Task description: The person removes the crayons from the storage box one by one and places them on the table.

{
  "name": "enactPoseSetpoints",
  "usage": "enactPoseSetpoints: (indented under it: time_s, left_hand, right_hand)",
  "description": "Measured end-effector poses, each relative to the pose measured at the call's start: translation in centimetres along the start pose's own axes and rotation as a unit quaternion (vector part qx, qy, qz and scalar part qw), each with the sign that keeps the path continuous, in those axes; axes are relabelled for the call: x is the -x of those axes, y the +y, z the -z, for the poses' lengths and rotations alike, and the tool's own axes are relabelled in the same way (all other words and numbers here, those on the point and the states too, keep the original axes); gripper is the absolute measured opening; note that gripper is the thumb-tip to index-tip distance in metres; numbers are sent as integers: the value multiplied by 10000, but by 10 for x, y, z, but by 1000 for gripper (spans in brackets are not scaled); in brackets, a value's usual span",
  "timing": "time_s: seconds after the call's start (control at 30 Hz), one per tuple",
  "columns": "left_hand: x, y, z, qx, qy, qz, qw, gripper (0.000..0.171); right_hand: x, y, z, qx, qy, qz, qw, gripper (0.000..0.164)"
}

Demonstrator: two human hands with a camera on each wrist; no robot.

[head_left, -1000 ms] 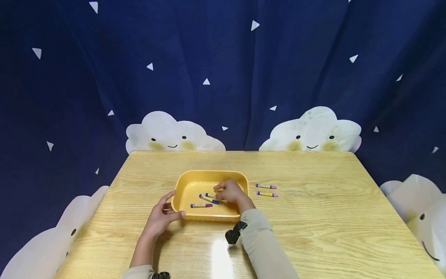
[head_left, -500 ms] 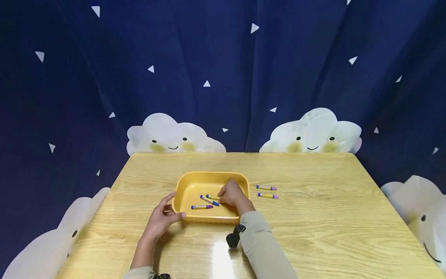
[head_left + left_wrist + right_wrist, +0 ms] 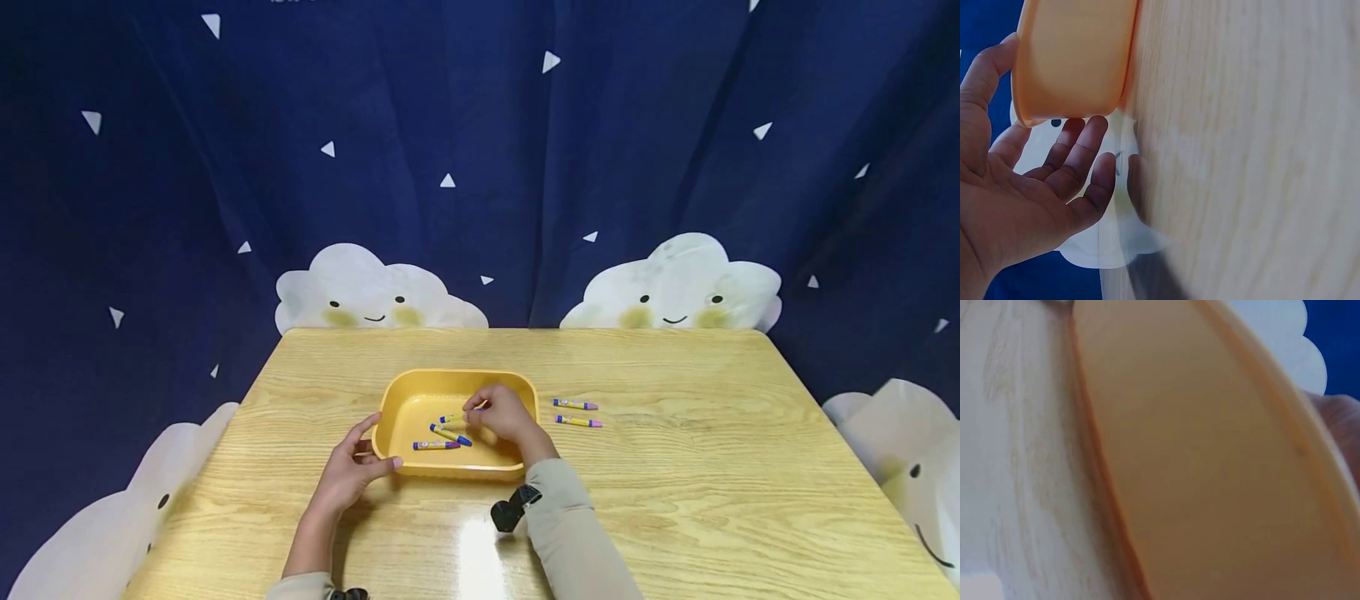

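In the head view a yellow plastic tray stands on the wooden table. My left hand holds its left end, thumb on the near rim and a finger at the left rim. In the left wrist view, the other fingers curve beneath the tray's end wall. My right hand reaches inside and pinches a yellow-wrapped crayon, its far end partly covered by the fingers. Below it lie a blue-tipped crayon and a purple-tipped crayon. The tray wall hides most of the right hand in its wrist view.
Right of the tray, two more crayons lie on the table, a mauve-tipped crayon and a pink-tipped crayon. A dark blue curtain with white triangles and clouds hangs behind the wooden table.
My right hand has closed its fingertips on the upper crayon and tilted it, right end raised. The left hand and tray stay in place.
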State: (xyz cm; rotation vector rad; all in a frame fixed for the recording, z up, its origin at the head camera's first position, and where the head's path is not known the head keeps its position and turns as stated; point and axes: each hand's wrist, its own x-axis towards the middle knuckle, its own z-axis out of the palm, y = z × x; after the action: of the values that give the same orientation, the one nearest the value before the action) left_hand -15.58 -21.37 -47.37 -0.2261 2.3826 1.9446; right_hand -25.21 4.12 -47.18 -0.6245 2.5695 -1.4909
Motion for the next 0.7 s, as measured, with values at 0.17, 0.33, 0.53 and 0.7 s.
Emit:
enactPoseSetpoints:
  time_s: [0.17,0.33,0.53,0.7]
  left_hand:
    - [1,0,1,-93,23,0,10000,81]
    - [2,1,0,-117,44,1,9999,80]
    - [1,0,-2,-66,4,-37,10000,80]
    - [1,0,0,-209,73,-18,9998,80]
  right_hand:
    - [2,-5,6,-420,56,241,9988,7]
    - [5,-15,10,-120,143,-51,9998,5]
    - [19,-24,30,258,333,196,9989,6]
    - [32,-26,49,331,529,234,9978,8]
